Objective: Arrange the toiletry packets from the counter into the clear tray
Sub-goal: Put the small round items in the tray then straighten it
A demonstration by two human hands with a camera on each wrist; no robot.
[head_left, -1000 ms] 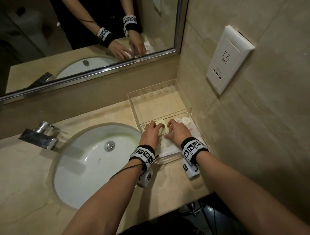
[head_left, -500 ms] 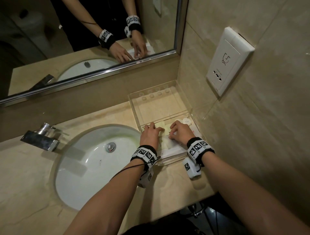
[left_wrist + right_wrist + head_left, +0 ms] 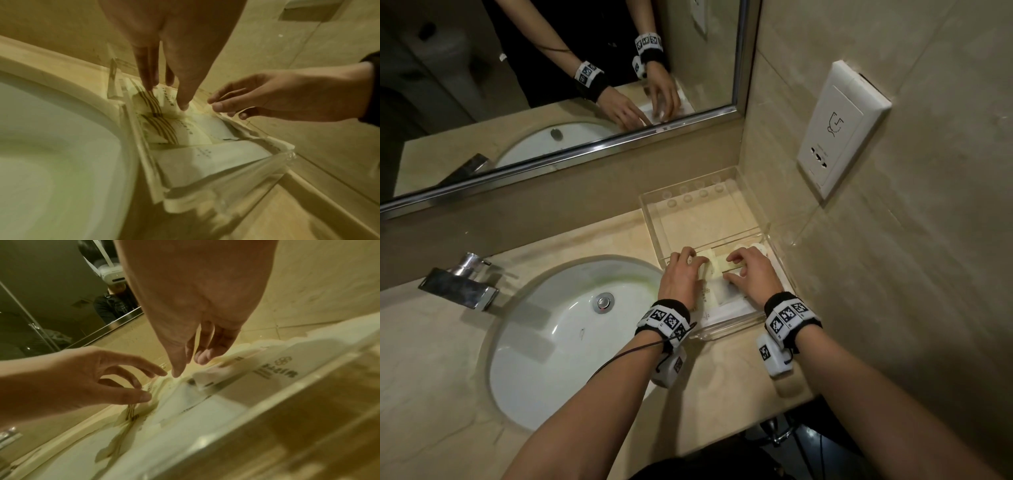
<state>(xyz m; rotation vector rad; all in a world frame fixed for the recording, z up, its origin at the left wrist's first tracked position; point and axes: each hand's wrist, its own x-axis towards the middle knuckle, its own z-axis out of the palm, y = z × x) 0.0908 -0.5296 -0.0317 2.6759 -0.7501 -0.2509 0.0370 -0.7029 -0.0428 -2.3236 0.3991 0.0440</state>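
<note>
The clear tray stands in the counter's corner, right of the basin. Its far compartment holds nothing; the near one holds several pale toiletry packets. My left hand and right hand are both inside the near compartment, fingertips resting on the packets. In the left wrist view my left hand touches a brown-striped packet, with a plain white packet nearer the tray wall. In the right wrist view my right hand touches the stack beside a white packet with a printed logo. Neither hand visibly pinches anything.
A white basin with a chrome faucet lies left of the tray. The mirror runs along the back and a wall socket hangs on the right wall. Two round white items sit at the near compartment's right end.
Both hands have stayed in the near compartment. The right hand has shifted slightly to the right and the fingers have shuffled a little over the packets.
</note>
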